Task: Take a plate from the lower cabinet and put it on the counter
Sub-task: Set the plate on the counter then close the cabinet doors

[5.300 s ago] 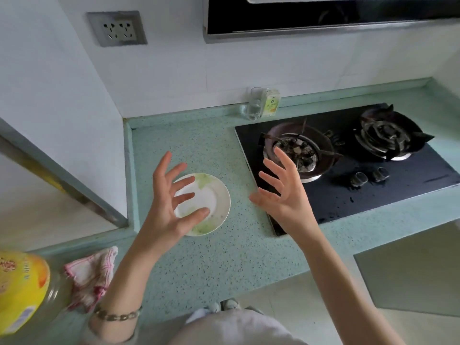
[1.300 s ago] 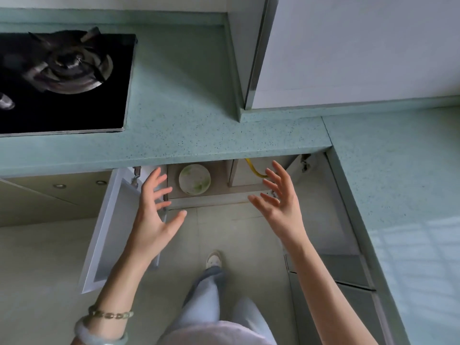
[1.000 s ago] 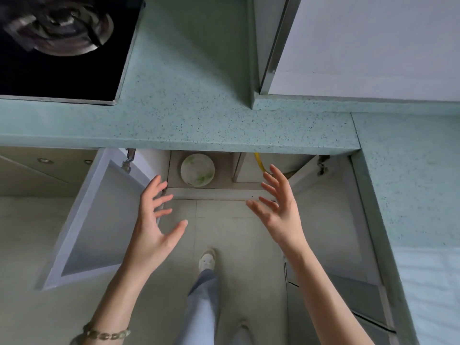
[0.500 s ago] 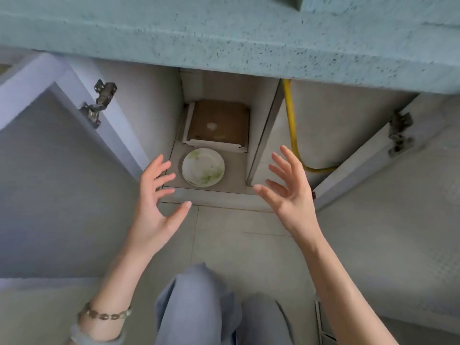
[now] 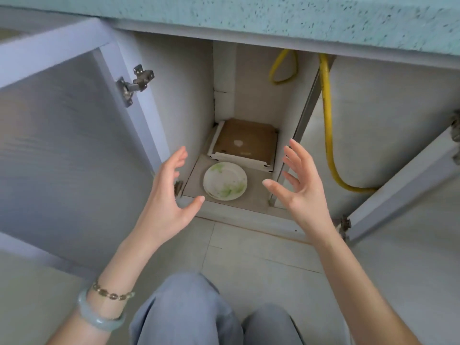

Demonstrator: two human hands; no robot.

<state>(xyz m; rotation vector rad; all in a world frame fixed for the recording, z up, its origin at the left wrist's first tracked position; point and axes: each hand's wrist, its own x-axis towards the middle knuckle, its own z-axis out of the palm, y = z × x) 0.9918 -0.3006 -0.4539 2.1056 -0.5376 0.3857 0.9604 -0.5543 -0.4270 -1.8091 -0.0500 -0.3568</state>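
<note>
Reaching toward the open lower cabinet [image 5: 239, 100], both hands hung in front of it with nothing in them — the left hand [image 5: 166, 198] on one side, the right hand [image 5: 300, 192] on the other. The fingers [image 5: 297, 158] on each were spread wide and gently curled, palms turned inward toward each other, framing the gap between them. Down in that gap sat the plate [image 5: 225, 181] — white with green splashes, lying flat on the cabinet floor [image 5: 256, 195] near its front edge, touched by neither hand. Just behind it lay a flat brown cardboard piece [image 5: 245, 143] with a white rim. The left cabinet door [image 5: 62, 135] stood swung open, its metal hinge [image 5: 134, 83] showing; a yellow hose [image 5: 328, 125] ran down the compartment to the right. Above it all jutted the speckled green surface [image 5: 273, 13]. A jade bangle [image 5: 98, 317] and a chain bracelet [image 5: 112, 293] circled the left wrist, and grey-trousered knees [image 5: 189, 312] sat low in view.
</note>
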